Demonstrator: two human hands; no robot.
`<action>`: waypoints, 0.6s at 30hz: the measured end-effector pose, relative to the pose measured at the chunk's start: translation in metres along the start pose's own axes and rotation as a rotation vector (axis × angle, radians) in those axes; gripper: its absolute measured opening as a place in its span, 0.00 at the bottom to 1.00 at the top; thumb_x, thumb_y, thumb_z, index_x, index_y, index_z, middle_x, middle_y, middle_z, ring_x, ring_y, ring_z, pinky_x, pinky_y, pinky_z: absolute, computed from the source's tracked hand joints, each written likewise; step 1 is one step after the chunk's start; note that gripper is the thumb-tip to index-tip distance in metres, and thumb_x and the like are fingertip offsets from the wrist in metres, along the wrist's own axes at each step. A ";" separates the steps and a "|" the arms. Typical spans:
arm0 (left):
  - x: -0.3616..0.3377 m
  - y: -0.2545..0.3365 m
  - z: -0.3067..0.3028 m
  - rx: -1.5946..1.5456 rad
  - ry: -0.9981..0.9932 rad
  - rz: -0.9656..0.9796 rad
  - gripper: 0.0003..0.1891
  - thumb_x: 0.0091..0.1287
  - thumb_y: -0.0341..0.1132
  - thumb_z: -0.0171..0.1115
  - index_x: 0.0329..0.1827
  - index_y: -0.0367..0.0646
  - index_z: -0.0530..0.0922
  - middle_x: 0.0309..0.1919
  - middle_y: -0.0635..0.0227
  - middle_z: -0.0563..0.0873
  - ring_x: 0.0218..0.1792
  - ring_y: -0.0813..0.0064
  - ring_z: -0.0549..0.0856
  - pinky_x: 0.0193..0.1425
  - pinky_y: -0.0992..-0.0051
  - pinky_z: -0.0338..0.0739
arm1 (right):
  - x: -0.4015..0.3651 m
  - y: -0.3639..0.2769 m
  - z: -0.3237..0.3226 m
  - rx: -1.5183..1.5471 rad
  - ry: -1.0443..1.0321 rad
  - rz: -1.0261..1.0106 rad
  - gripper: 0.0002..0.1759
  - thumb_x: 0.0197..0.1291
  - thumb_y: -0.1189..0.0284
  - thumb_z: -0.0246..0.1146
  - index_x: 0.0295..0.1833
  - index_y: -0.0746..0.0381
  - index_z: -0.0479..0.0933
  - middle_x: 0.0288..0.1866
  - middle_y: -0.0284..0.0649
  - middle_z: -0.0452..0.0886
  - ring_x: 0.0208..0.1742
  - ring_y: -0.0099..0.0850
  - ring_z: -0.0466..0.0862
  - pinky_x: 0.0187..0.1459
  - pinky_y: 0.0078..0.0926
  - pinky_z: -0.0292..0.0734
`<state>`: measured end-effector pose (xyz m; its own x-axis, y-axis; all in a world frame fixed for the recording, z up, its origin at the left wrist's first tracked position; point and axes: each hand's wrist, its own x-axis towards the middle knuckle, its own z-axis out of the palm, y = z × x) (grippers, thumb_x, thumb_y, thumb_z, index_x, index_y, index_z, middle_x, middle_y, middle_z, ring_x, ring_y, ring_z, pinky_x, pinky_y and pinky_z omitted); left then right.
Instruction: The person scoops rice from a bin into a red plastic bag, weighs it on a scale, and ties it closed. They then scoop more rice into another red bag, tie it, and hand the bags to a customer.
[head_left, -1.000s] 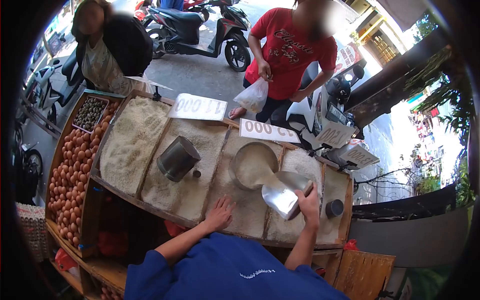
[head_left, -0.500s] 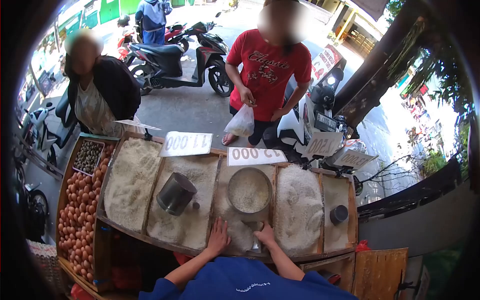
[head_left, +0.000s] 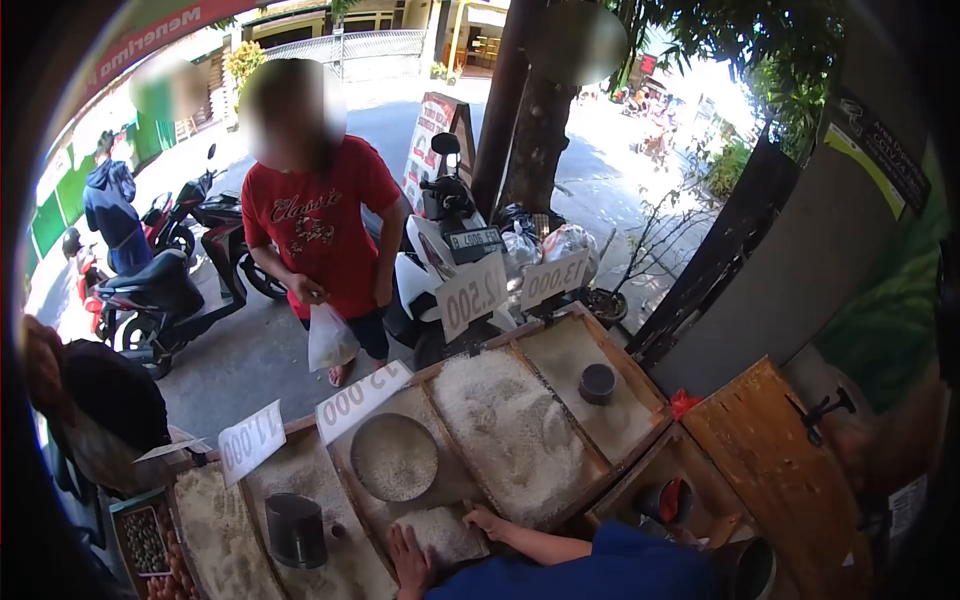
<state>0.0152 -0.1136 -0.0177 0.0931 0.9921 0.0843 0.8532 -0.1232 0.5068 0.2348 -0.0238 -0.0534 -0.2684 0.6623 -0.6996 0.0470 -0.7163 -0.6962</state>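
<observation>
Pressing flat on the rice (head_left: 440, 532) heaped in the bin (head_left: 462, 472) near the bowl (head_left: 393, 457), left hand (head_left: 408, 558) is spread wide, holding nothing, right hand (head_left: 488, 521) touches its edge, grip unclear; rice seems loose, light, spill-prone, best cupped from beneath.

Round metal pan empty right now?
No, the round pan holds a layer of rice across its bottom.

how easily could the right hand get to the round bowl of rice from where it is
Probably quite easily: the right hand sits at the near edge of the stall, the bowl lies just beyond it and to its left, and nothing stands between them.
</observation>
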 end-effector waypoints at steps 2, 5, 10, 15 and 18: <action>0.007 0.006 -0.010 -0.159 0.076 0.079 0.31 0.62 0.42 0.55 0.64 0.32 0.63 0.67 0.39 0.59 0.68 0.38 0.59 0.69 0.48 0.55 | -0.011 -0.002 -0.002 0.099 0.032 -0.006 0.04 0.38 0.75 0.59 0.24 0.61 0.72 0.24 0.36 0.71 0.28 0.27 0.71 0.36 0.25 0.63; 0.020 0.020 -0.029 -0.275 0.065 0.159 0.28 0.63 0.41 0.53 0.64 0.34 0.64 0.66 0.42 0.61 0.68 0.39 0.59 0.69 0.48 0.55 | -0.025 -0.005 -0.010 0.215 0.077 -0.035 0.03 0.37 0.74 0.58 0.18 0.59 0.71 0.22 0.33 0.71 0.31 0.26 0.71 0.37 0.24 0.63; 0.043 0.052 -0.082 -0.296 0.039 0.230 0.23 0.62 0.35 0.54 0.61 0.40 0.69 0.65 0.50 0.66 0.67 0.48 0.63 0.71 0.53 0.54 | -0.064 -0.029 -0.006 0.408 0.167 0.047 0.04 0.36 0.71 0.58 0.16 0.58 0.71 0.21 0.33 0.71 0.28 0.27 0.71 0.36 0.24 0.64; 0.055 0.064 -0.113 -0.338 0.084 0.263 0.23 0.65 0.36 0.54 0.63 0.39 0.68 0.65 0.49 0.66 0.69 0.50 0.62 0.72 0.54 0.53 | -0.096 -0.072 -0.012 0.337 0.201 -0.072 0.03 0.37 0.71 0.56 0.18 0.58 0.71 0.22 0.33 0.72 0.28 0.28 0.72 0.36 0.22 0.66; 0.066 0.065 -0.119 -0.397 0.120 0.267 0.23 0.66 0.37 0.51 0.64 0.39 0.67 0.66 0.49 0.64 0.70 0.50 0.61 0.72 0.55 0.52 | -0.107 -0.099 -0.004 0.400 0.214 -0.087 0.03 0.38 0.71 0.56 0.19 0.58 0.71 0.22 0.33 0.71 0.28 0.28 0.72 0.36 0.23 0.66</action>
<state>0.0163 -0.0595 0.1227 0.2028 0.9175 0.3423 0.5441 -0.3962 0.7396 0.2631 -0.0227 0.0899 -0.0484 0.7239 -0.6883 -0.3529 -0.6570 -0.6662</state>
